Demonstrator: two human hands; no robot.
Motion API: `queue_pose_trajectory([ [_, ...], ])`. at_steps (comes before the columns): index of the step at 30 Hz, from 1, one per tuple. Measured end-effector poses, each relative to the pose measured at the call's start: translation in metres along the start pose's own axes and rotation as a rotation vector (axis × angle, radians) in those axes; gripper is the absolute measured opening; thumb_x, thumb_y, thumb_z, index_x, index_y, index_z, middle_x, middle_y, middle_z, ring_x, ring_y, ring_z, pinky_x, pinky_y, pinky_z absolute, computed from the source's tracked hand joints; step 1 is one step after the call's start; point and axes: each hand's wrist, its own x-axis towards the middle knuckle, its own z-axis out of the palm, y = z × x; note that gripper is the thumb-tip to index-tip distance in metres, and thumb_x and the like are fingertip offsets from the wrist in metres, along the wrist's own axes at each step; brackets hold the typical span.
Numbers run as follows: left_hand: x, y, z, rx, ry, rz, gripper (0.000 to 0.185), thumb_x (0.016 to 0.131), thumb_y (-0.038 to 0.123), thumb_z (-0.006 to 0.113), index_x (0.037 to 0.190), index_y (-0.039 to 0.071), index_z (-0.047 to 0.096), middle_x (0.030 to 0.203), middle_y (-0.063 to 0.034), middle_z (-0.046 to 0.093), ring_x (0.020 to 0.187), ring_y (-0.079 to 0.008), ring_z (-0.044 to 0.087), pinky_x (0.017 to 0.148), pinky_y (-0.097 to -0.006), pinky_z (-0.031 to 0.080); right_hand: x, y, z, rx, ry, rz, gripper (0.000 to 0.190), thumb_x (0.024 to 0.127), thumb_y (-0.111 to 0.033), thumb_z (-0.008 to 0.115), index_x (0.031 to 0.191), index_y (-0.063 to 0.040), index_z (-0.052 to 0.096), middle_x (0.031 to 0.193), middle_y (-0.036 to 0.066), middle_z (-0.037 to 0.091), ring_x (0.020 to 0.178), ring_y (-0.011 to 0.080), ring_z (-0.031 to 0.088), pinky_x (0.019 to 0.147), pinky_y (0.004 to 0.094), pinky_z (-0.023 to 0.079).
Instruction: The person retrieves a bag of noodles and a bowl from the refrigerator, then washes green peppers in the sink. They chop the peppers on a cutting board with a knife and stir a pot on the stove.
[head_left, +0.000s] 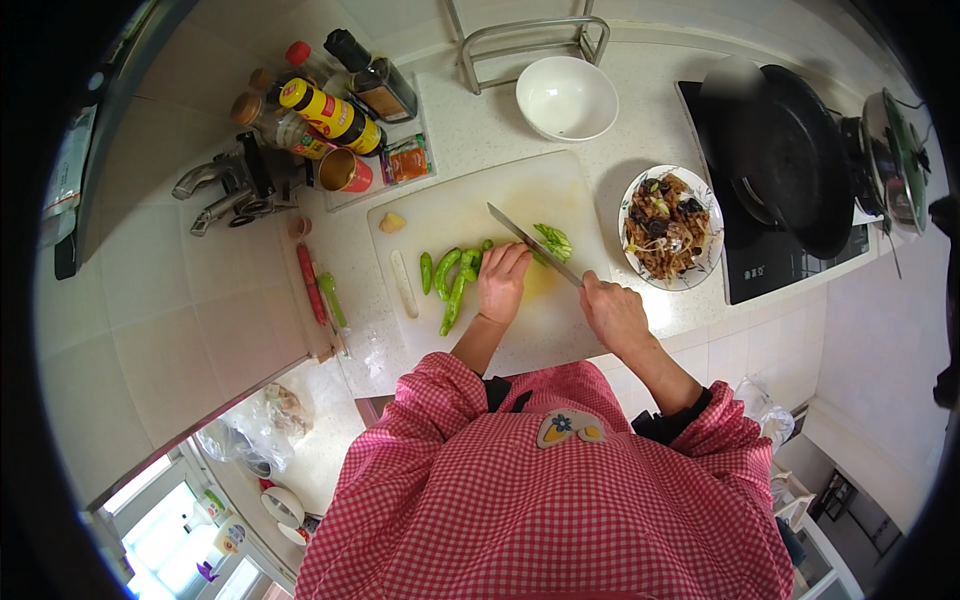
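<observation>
My right hand (613, 311) grips the handle of a kitchen knife (529, 240), its blade slanting up and left across the white cutting board (480, 180). My left hand (502, 279) presses down close beside the blade with bent fingers, holding a green pepper that they mostly cover. Cut green pepper pieces (553, 244) lie on the far side of the blade. Several whole green peppers (448, 281) rest on the board left of my left hand. Near the board's upper left corner sits a piece of peeled ginger (391, 222).
A plate of cooked food (670, 229) stands right of the board, beside an induction cooktop (757, 270) with a black wok (795, 157). Behind the board are a white bowl (567, 99) and sauce bottles (330, 112). A knife block (255, 169) stands at left.
</observation>
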Motion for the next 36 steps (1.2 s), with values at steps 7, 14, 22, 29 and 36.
queue_pose_trajectory([
  [7, -0.002, 0.0, 0.003, -0.011, 0.008, -0.014, 0.018, 0.074, 0.003, 0.062, 0.091, 0.001, 0.067, 0.103, -0.0078, 0.065, 0.099, -0.0253, 0.061, 0.086, -0.0388, 0.047, 0.011, -0.009, 0.008, 0.017, 0.015, 0.029, 0.009, 0.086, -0.009, 0.051, 0.09, -0.001, 0.052, 0.073, 0.018, 0.067, 0.061, 0.0367, 0.067, 0.055, 0.045, 0.054],
  [14, 0.001, -0.001, 0.003, -0.047, 0.042, -0.013, 0.015, 0.074, 0.001, 0.063, 0.089, 0.001, 0.066, 0.099, -0.0083, 0.064, 0.095, -0.0254, 0.061, 0.082, -0.0386, 0.048, 0.0, -0.007, -0.015, 0.008, -0.076, 0.038, 0.01, 0.088, -0.009, 0.049, 0.092, 0.0, 0.051, 0.071, 0.019, 0.066, 0.062, 0.0377, 0.067, 0.056, 0.0469, 0.054],
  [22, 0.0, -0.002, 0.005, -0.055, 0.066, -0.018, 0.013, 0.076, -0.002, 0.063, 0.088, 0.002, 0.066, 0.098, -0.0086, 0.065, 0.091, -0.0257, 0.062, 0.08, -0.0376, 0.048, 0.015, -0.012, 0.011, 0.105, -0.006, 0.072, 0.012, 0.09, -0.012, 0.05, 0.092, -0.001, 0.052, 0.067, 0.02, 0.065, 0.06, 0.0388, 0.066, 0.056, 0.0489, 0.053],
  [29, -0.002, -0.001, 0.004, -0.058, 0.049, -0.023, 0.016, 0.074, 0.0, 0.063, 0.089, 0.0, 0.065, 0.099, -0.0088, 0.063, 0.096, -0.0253, 0.061, 0.082, -0.0383, 0.048, 0.005, -0.009, -0.002, 0.093, 0.011, 0.042, 0.013, 0.091, -0.016, 0.052, 0.092, -0.003, 0.053, 0.067, 0.021, 0.065, 0.059, 0.0394, 0.065, 0.056, 0.049, 0.053],
  [36, -0.006, -0.005, 0.003, -0.052, 0.033, -0.017, 0.016, 0.073, -0.001, 0.062, 0.089, -0.001, 0.065, 0.102, -0.0095, 0.063, 0.099, -0.0266, 0.06, 0.085, -0.0388, 0.048, 0.012, -0.012, 0.004, 0.08, -0.042, 0.073, 0.016, 0.092, -0.019, 0.054, 0.093, -0.003, 0.055, 0.068, 0.02, 0.065, 0.062, 0.0395, 0.065, 0.06, 0.0495, 0.054],
])
